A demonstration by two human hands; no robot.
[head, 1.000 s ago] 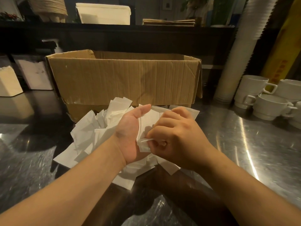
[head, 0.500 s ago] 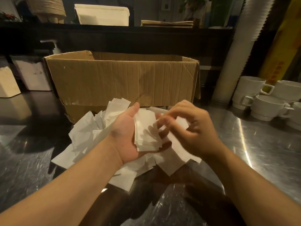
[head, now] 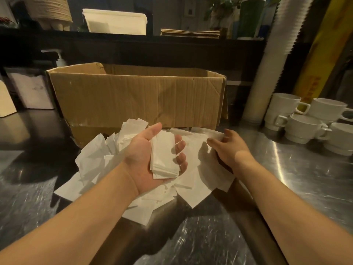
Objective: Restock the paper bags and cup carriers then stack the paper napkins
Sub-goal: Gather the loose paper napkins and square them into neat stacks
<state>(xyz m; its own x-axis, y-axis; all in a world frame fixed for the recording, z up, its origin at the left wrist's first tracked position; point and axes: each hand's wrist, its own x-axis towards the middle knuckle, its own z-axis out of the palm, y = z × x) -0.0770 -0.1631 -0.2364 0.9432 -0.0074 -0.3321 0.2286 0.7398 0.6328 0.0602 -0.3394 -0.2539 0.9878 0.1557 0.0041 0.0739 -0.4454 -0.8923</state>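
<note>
A loose pile of white paper napkins (head: 95, 159) lies on the steel counter in front of a cardboard box (head: 137, 98). My left hand (head: 139, 161) is palm up over the pile and holds a small neat stack of napkins (head: 164, 155), fingers curled round its right edge. My right hand (head: 229, 150) is down on the right side of the pile. Its thumb and fingers pinch the edge of a loose napkin (head: 214, 133). A flat stack of brown paper bags (head: 189, 33) lies on the dark shelf behind.
White ceramic cups (head: 303, 129) are stacked at the right beside a tall column of paper cups (head: 267, 73). A white tub (head: 114, 22) sits on the shelf. A pump bottle (head: 60, 60) and white holders (head: 30, 88) stand at the left.
My right hand has left the stack in my left hand and moved right and down onto the pile. My left hand has opened out a little, still holding the stack.
</note>
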